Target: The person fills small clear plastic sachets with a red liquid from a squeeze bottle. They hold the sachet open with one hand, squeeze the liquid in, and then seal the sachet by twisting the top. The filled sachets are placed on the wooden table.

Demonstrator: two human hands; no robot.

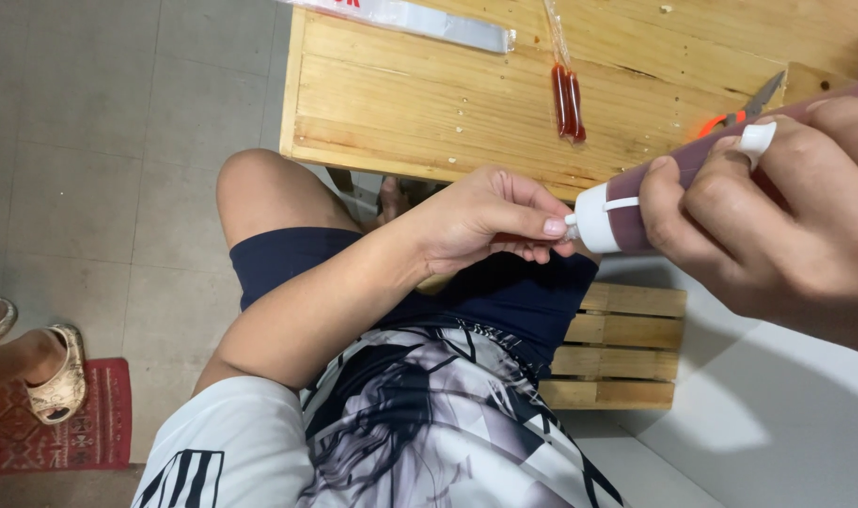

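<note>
Table: I see a pale wooden table (pixel 429 103) across the top of the view.
On the table: two thin tubes of red liquid (pixel 568 102) lie side by side; a clear plastic strip (pixel 419 19) lies near the far edge; scissors (pixel 748 105) with an orange handle rest at the right.
Below the table: a slatted wooden crate (pixel 617 348).
Floor: grey tiles, a red patterned mat (pixel 71 428) at lower left, someone's sandalled foot (pixel 57 376) on it.

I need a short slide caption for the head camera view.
Right hand holds a dark red squeeze bottle; left hand pinches at its nozzle beside a wooden table.
</note>
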